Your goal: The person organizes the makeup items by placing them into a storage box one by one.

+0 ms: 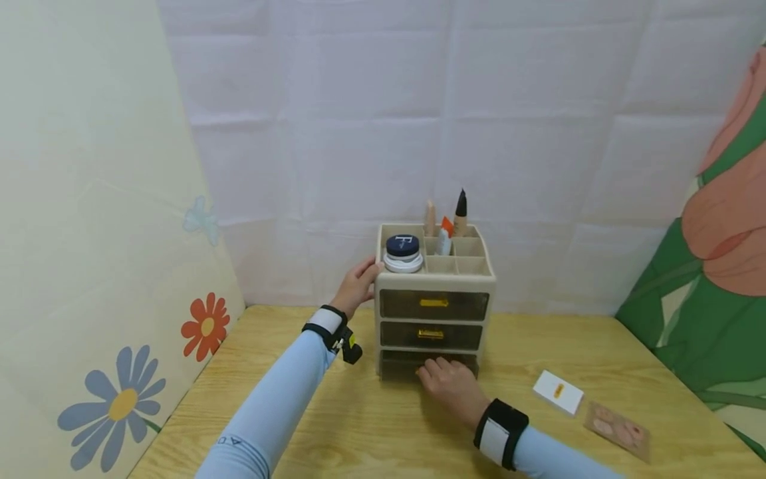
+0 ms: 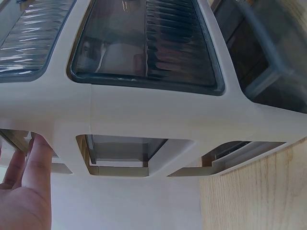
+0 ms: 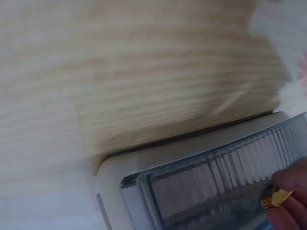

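A beige desktop organizer (image 1: 435, 285) with three dark see-through drawers stands on the table. My right hand (image 1: 453, 388) is at its bottom drawer (image 1: 397, 366), which sits a little way out of the frame. In the right wrist view, thumb and fingers pinch that drawer's gold handle (image 3: 275, 197). My left hand (image 1: 358, 286) rests against the organizer's left side near the top, and in the left wrist view its straight fingers (image 2: 37, 165) reach to a cutout in the side wall. The middle drawer (image 1: 467, 336) and top drawer (image 1: 397, 305) are closed.
On the organizer's top are a dark-lidded round compact (image 1: 402, 245) on a white round case (image 1: 403, 264), a white tube with an orange cap (image 1: 445, 238) and a black-tipped pen (image 1: 460, 214). A white box (image 1: 558, 392) and a brown patterned card (image 1: 618, 429) lie at right.
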Tool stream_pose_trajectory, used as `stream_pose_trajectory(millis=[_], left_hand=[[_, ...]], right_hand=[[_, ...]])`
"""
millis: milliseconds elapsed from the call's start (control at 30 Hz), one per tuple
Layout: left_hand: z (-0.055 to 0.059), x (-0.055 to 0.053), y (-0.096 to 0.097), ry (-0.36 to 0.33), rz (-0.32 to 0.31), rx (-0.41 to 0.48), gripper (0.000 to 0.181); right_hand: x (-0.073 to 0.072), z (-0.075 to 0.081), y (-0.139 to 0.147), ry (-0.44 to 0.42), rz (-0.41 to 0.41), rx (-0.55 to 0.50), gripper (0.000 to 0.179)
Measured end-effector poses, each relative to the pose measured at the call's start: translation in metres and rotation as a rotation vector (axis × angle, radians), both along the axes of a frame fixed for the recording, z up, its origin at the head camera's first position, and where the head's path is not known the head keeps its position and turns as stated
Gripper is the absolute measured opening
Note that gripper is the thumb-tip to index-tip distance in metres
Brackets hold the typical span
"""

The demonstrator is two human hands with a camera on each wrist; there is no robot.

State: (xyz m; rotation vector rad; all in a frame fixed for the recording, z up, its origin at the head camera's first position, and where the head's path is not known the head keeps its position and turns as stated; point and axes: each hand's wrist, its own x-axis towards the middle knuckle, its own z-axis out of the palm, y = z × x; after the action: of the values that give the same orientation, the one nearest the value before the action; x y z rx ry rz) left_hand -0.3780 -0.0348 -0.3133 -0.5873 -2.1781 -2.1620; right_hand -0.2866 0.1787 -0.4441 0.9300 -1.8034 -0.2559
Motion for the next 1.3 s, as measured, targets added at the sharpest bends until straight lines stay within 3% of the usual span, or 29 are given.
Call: stream_pose_trajectory(millis=[467, 667, 1067, 1300], left_hand=[[0.000, -0.004, -0.001, -0.016, 0.003, 0.001, 0.056], [0.003, 0.000, -0.003, -0.028, -0.020, -0.002, 0.056], [0.000, -0.002, 0.000, -0.018, 0.001, -0.008, 0.055], [-0.001, -0.003, -0.001, -0.016, 0.001, -0.014, 0.055]], right_hand=[[0.048, 0.005, 0.001, -0.123, 0.028, 0.002, 0.056], [0.063, 0.005, 0.000, -0.214, 0.022, 0.019, 0.058], [0.076, 0.000, -0.001, -0.164, 0.055, -0.020, 0.055], [0.078, -0.004, 0.002, -0.189, 0.057, 0.011, 0.053]])
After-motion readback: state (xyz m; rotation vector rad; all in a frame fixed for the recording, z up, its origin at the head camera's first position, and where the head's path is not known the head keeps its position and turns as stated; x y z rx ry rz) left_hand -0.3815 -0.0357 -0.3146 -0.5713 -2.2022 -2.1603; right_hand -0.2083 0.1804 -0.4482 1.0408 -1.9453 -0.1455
